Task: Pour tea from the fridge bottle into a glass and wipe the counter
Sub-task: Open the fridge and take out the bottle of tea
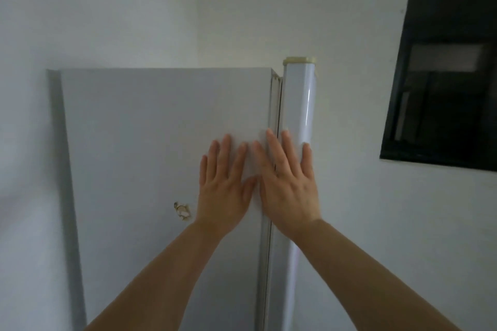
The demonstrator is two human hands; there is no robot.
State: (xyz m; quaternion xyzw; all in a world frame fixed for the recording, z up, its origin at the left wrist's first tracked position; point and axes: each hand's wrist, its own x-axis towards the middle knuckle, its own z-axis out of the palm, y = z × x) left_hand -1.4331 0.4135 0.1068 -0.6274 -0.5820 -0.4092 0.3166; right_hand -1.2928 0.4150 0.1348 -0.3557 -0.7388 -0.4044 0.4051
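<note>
At fridge's upper right edge (166, 126), both hands flat and spread, holding nothing: left hand (224, 191) on the side panel, right hand (289, 185) across the seam onto the rounded door (297, 105). Door looks shut or nearly so. Bottle, glass and counter out of sight; bottle presumably inside. Best to hook right fingers (306, 153) around the door's far edge, brace with left, pull steadily.

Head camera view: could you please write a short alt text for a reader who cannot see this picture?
Two bare hands, left hand and right hand, are spread flat side by side against a white fridge, the right one across its door edge. A small chipped mark sits left of the hands; a dark window is on the white wall at right.
</note>
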